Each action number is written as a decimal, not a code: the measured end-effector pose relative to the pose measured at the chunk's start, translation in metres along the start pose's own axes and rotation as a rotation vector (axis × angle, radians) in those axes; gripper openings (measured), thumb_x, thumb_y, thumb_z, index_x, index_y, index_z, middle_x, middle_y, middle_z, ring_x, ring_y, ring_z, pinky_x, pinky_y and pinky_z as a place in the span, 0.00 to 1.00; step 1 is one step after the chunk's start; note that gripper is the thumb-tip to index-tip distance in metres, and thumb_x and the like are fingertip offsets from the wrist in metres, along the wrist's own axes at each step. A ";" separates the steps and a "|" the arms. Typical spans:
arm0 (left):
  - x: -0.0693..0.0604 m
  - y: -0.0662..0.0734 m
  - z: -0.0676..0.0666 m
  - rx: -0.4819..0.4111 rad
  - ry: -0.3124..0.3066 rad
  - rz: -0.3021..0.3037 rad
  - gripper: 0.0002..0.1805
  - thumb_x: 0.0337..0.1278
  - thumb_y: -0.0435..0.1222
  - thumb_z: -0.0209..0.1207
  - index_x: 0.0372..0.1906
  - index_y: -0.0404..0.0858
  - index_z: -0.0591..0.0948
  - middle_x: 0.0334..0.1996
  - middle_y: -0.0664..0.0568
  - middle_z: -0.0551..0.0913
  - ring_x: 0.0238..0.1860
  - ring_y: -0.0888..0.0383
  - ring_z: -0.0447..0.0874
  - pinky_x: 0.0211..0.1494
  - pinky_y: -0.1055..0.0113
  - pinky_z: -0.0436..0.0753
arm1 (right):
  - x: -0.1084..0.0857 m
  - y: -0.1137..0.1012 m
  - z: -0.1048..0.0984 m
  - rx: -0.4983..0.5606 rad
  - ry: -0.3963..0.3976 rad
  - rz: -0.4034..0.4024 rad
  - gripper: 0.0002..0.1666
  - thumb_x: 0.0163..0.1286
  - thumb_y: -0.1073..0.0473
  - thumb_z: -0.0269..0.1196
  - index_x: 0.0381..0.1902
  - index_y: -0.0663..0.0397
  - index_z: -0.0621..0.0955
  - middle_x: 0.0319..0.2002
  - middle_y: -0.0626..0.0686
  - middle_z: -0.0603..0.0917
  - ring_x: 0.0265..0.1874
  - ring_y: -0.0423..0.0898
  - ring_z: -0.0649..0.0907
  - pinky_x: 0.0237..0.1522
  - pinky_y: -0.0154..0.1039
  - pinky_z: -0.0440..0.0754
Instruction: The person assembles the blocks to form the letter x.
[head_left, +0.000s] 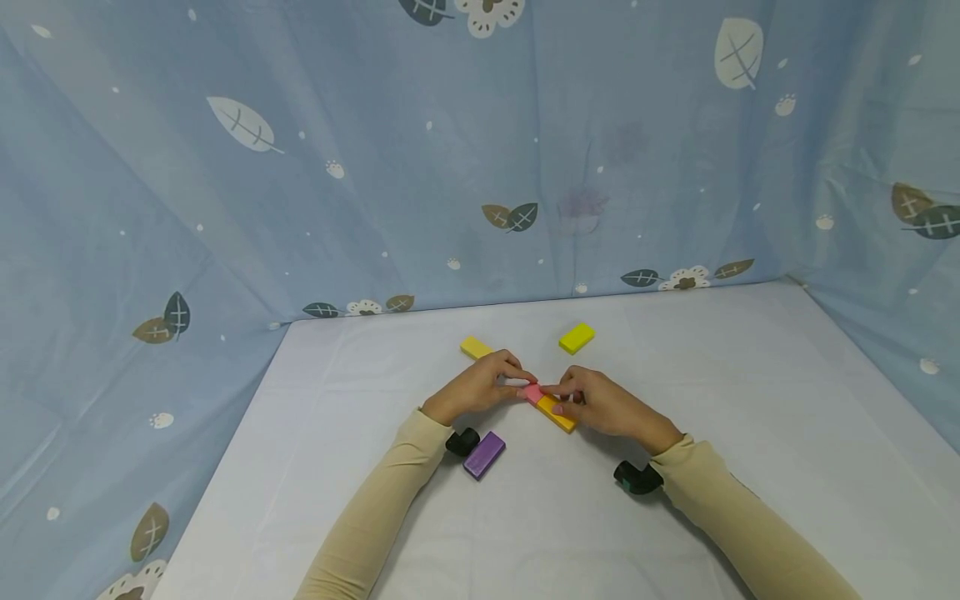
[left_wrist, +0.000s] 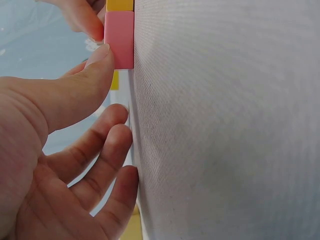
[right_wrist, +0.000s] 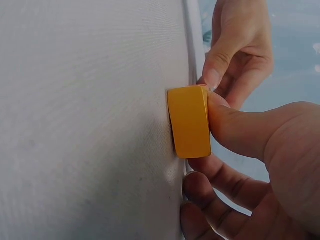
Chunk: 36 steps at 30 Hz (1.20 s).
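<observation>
In the head view, we see the left hand (head_left: 480, 387) with thumb and index finger closed around the pink block (head_left: 533, 393). The right hand (head_left: 606, 404) pinches the orange block (head_left: 557, 412), which touches the pink one between both hands. Just past the left hand, partly covered, lies a yellow block (head_left: 474, 347); beyond the right hand, a lime block (head_left: 577, 337). Nearer us than the left hand is a purple block (head_left: 484, 456). Below the right hand, the black wrist device (head_left: 637, 478) bears a greenish mark too small for us to read.

In the left wrist view, we find the left thumb on the pink block's side, other fingers loosely curved.

In the right wrist view, the right thumb presses the orange block's plain face edge, fingers behind it.
</observation>
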<state>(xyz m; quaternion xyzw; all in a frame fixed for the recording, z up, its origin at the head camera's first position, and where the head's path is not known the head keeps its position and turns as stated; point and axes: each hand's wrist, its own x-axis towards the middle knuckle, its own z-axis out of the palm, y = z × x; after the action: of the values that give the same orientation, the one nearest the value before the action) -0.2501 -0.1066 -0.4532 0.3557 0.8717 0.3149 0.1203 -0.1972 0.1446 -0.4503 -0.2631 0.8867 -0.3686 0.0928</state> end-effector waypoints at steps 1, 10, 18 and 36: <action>0.000 0.000 0.000 0.001 0.000 -0.001 0.15 0.67 0.36 0.66 0.56 0.41 0.89 0.51 0.47 0.83 0.54 0.52 0.80 0.61 0.59 0.80 | 0.000 0.000 0.000 -0.001 0.000 0.003 0.23 0.70 0.63 0.69 0.62 0.59 0.84 0.35 0.50 0.80 0.31 0.42 0.73 0.30 0.31 0.71; 0.000 0.001 0.000 0.005 0.002 -0.021 0.15 0.67 0.37 0.67 0.56 0.42 0.89 0.50 0.49 0.83 0.54 0.54 0.80 0.60 0.60 0.79 | -0.001 -0.001 0.001 0.004 -0.010 0.027 0.22 0.71 0.63 0.68 0.62 0.62 0.83 0.35 0.50 0.81 0.32 0.42 0.74 0.30 0.31 0.72; -0.001 0.002 -0.003 0.014 -0.003 -0.009 0.15 0.67 0.38 0.66 0.56 0.43 0.89 0.50 0.48 0.82 0.53 0.53 0.80 0.60 0.59 0.79 | 0.000 -0.003 0.000 -0.002 -0.014 0.020 0.22 0.71 0.64 0.68 0.62 0.61 0.83 0.33 0.50 0.80 0.30 0.42 0.73 0.30 0.30 0.71; -0.002 0.004 -0.003 0.030 -0.037 0.006 0.21 0.69 0.39 0.65 0.65 0.41 0.83 0.53 0.46 0.82 0.56 0.53 0.79 0.63 0.57 0.79 | 0.002 -0.003 0.000 0.002 -0.043 0.074 0.22 0.72 0.63 0.67 0.62 0.60 0.83 0.35 0.50 0.81 0.32 0.43 0.73 0.30 0.31 0.69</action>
<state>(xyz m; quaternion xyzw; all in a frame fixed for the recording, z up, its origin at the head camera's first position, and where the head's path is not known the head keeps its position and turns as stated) -0.2481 -0.1072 -0.4486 0.3658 0.8728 0.2957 0.1304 -0.1979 0.1419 -0.4484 -0.2380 0.8933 -0.3600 0.1255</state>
